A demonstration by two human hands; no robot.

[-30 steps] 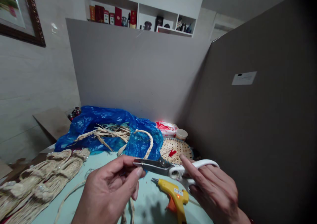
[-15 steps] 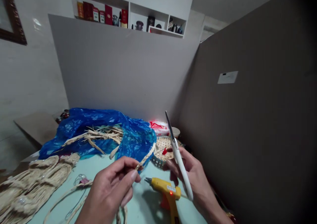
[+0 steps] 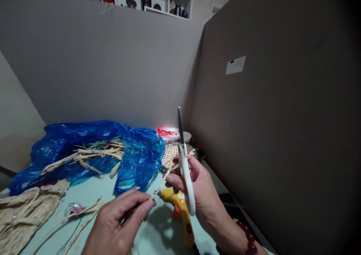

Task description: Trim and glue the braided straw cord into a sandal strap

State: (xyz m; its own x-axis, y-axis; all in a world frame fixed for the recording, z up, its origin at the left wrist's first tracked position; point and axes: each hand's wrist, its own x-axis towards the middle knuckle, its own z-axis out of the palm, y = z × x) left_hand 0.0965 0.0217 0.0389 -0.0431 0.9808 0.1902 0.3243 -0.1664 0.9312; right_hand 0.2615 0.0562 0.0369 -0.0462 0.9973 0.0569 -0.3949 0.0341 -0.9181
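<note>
A thin braided straw cord runs slantwise between my two hands. My left hand is closed, pinching the cord between thumb and forefinger. White-handled scissors are held in my right hand, their dark blades pointing up and together. The thumb and fingers of that hand also pinch the cord's upper part. Just below the cord, a yellow hot glue gun with a lit orange light lies on the pale green table.
A blue plastic bag holding dry straw strips spreads across the back left. Woven straw pieces lie at left, near loose strands. Behind my right hand are a woven basket, a red-and-white packet and a grey partition.
My right hand has come left to the cord and now pinches its upper part, with the scissors still in it. The cord is stretched straighter between the hands. The view has turned right.
</note>
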